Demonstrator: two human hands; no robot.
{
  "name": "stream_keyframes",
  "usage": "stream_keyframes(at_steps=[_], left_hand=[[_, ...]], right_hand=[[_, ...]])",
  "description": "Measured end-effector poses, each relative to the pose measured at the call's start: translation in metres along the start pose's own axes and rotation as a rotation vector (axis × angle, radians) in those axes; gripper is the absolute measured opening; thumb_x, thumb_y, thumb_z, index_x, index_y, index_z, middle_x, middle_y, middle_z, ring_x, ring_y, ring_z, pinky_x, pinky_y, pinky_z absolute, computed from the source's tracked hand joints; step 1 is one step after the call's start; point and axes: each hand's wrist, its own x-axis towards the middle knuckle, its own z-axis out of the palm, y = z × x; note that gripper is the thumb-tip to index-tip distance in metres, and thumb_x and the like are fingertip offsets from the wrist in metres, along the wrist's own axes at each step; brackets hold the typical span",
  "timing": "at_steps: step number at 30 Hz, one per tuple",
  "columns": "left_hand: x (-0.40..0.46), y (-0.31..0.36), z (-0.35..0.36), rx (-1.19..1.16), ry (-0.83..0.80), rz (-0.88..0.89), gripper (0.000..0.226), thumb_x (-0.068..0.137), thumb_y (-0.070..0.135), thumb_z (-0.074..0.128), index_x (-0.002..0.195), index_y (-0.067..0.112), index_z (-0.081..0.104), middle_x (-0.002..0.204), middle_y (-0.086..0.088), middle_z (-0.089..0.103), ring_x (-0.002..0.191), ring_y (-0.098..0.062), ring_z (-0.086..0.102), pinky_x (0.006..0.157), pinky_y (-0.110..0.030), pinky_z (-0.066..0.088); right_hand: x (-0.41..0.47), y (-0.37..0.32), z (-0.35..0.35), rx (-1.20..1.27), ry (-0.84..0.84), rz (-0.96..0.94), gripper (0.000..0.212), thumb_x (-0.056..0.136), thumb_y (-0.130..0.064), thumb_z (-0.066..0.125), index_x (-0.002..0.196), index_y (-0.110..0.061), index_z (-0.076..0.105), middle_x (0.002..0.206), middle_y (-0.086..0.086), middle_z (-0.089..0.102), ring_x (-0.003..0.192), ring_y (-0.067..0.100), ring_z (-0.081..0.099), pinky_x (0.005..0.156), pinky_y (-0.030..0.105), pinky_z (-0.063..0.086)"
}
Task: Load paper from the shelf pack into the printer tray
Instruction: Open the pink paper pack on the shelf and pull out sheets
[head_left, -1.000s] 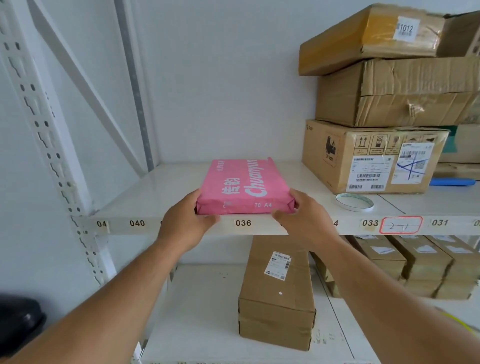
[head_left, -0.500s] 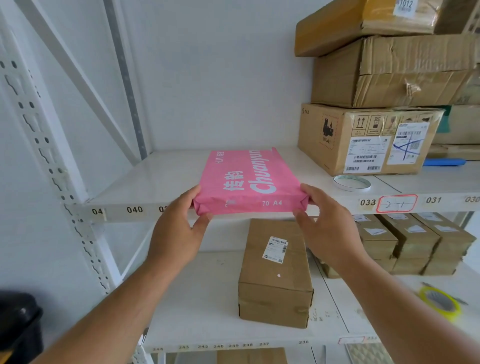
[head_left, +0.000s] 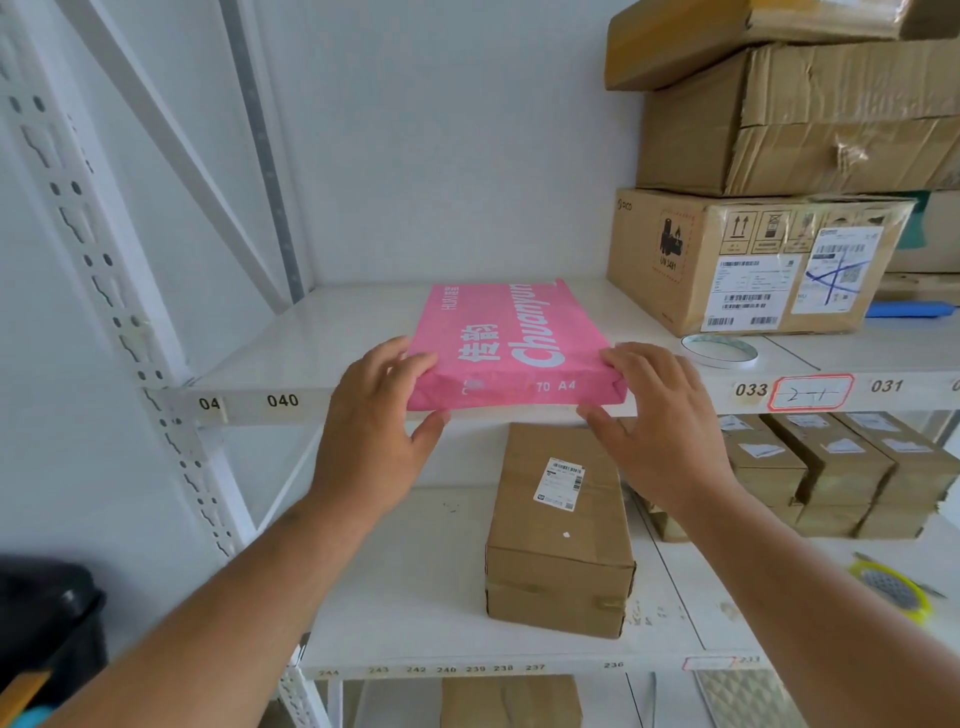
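Note:
A pink pack of A4 paper (head_left: 511, 340) lies on the upper white shelf (head_left: 322, 343), its near end sticking out past the front edge. My left hand (head_left: 382, 426) grips its near left corner, fingers on top and thumb beneath. My right hand (head_left: 657, 415) holds the near right corner the same way. No printer or tray is in view.
Stacked cardboard boxes (head_left: 753, 260) and a tape roll (head_left: 719, 351) stand right of the pack. On the lower shelf a brown carton (head_left: 561, 530) sits under my hands, smaller cartons (head_left: 831, 467) and yellow tape (head_left: 891, 590) to the right. A dark object (head_left: 47, 618) is at lower left.
The pack has slid toward me and now overhangs the shelf edge. Both hands have shifted their hold, thumbs going under the near corners. My view has tilted downward.

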Motion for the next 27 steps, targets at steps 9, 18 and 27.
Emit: stream_keyframes(at_steps=[9, 18, 27], left_hand=[[0.004, 0.001, -0.003, 0.074, 0.014, 0.121, 0.050, 0.081, 0.025, 0.086, 0.124, 0.011, 0.065, 0.124, -0.005, 0.070, 0.115, -0.028, 0.063, 0.099, -0.046, 0.050], [0.003, -0.004, 0.015, -0.093, 0.074, 0.033, 0.048, 0.083, 0.015, 0.083, 0.126, 0.008, 0.063, 0.131, -0.006, 0.062, 0.123, -0.025, 0.054, 0.108, -0.027, 0.039], [-0.003, 0.011, 0.016, -0.681, -0.066, -0.416, 0.073, 0.092, -0.001, 0.069, 0.147, 0.038, 0.041, 0.161, 0.009, 0.037, 0.136, 0.001, 0.049, 0.112, -0.014, 0.038]], right_hand=[[0.002, 0.000, 0.006, -0.068, 0.105, -0.139, 0.047, 0.086, -0.033, 0.082, 0.125, -0.012, 0.069, 0.123, 0.006, 0.070, 0.115, 0.033, 0.060, 0.097, 0.049, 0.049], [-0.003, -0.003, 0.012, 0.224, 0.014, 0.095, 0.059, 0.089, -0.030, 0.079, 0.141, -0.018, 0.057, 0.141, -0.004, 0.055, 0.128, 0.017, 0.046, 0.105, 0.034, 0.041], [-0.004, -0.004, 0.007, 0.701, -0.091, 0.336, 0.060, 0.097, -0.007, 0.068, 0.146, -0.037, 0.052, 0.137, -0.016, 0.051, 0.123, -0.011, 0.052, 0.108, 0.025, 0.045]])
